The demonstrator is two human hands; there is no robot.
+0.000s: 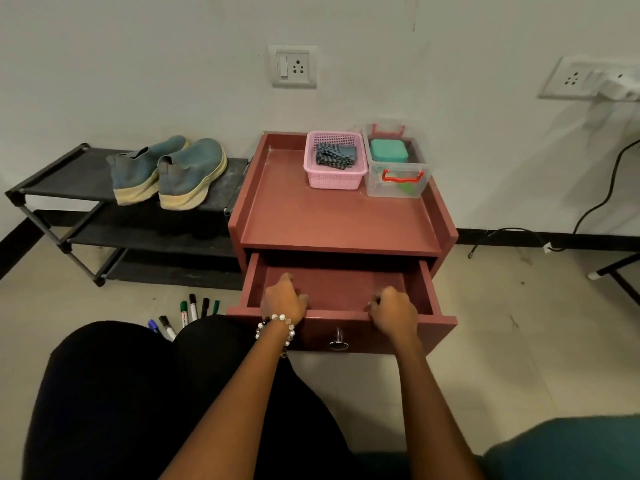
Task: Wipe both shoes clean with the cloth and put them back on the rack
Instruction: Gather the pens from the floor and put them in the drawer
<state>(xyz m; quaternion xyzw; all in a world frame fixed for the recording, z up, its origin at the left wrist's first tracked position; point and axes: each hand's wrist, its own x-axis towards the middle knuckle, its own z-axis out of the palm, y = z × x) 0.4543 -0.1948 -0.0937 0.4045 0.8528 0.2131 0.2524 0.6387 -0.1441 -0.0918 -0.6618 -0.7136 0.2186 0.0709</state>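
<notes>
Sitting side by side on the top shelf of the black rack (pixel 69 178), the two blue shoes (pixel 169 169) lie well up and to the left of both hands, heels toward the camera, their pale soles touching. The cloth (pixel 335 155), dark and patterned, lies folded in a pink basket (pixel 334 180) on the red cabinet's top (pixel 332 216), straight beyond the hands. Both forearms reach forward, wrists bent down over the front panel of the pulled-out drawer (pixel 341 322). The left hand (pixel 284 301), a bead bracelet (pixel 275 329) at its wrist, curls its fingers over the panel's top edge; the right hand (pixel 394 310) grips that edge likewise, further right. A metal knob (pixel 338 341) sits below, between the wrists. A clear box (pixel 396 168) stands just right of the basket. Markers (pixel 188 315) lie on the floor, left of the left hand
</notes>
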